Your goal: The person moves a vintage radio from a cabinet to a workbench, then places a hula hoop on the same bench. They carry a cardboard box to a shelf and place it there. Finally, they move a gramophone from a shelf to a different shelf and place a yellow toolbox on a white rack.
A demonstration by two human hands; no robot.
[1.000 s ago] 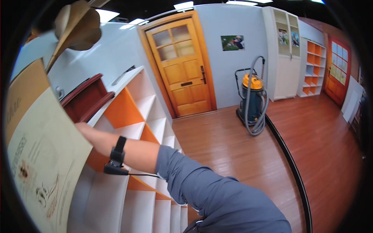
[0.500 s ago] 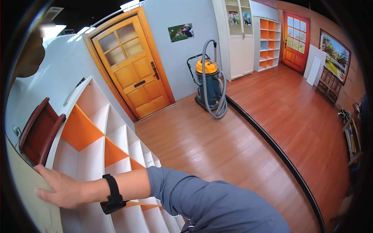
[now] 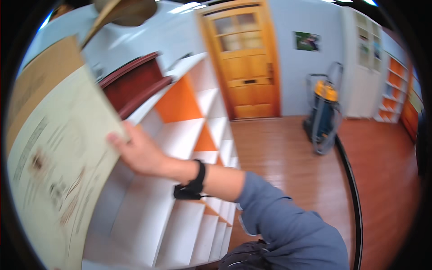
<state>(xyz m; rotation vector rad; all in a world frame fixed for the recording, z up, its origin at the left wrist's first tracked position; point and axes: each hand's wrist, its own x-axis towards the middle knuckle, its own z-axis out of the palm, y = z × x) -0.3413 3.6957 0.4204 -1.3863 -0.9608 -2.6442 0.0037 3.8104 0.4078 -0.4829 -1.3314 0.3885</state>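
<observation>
My right hand point(image 3: 141, 150), a black band point(image 3: 193, 182) on its wrist, reaches across to the left from a grey-blue sleeve point(image 3: 288, 220). Its fingers close on the right edge of a large cream panel point(image 3: 67, 148) that has faint printing, drawings and brown stains on its face, with a tan strip along the top. Just beyond the hand, a dark red wooden piece with moulded edges point(image 3: 132, 81) rests on top of a white and orange shelf unit point(image 3: 180, 135). My left hand is out of the picture.
The shelf unit's open compartments run beside and below my arm. A yellow wooden door point(image 3: 245, 67) stands behind. A yellow-topped vacuum cleaner point(image 3: 325, 108) with a grey hose stands near a black floor strip point(image 3: 351, 189). At upper left hangs a rounded brown thing point(image 3: 130, 11) that I cannot make out.
The view has swung left, so the door and vacuum cleaner sit farther right. Much more of the panel's printed face shows. My right hand is still at its edge, now higher in the picture.
</observation>
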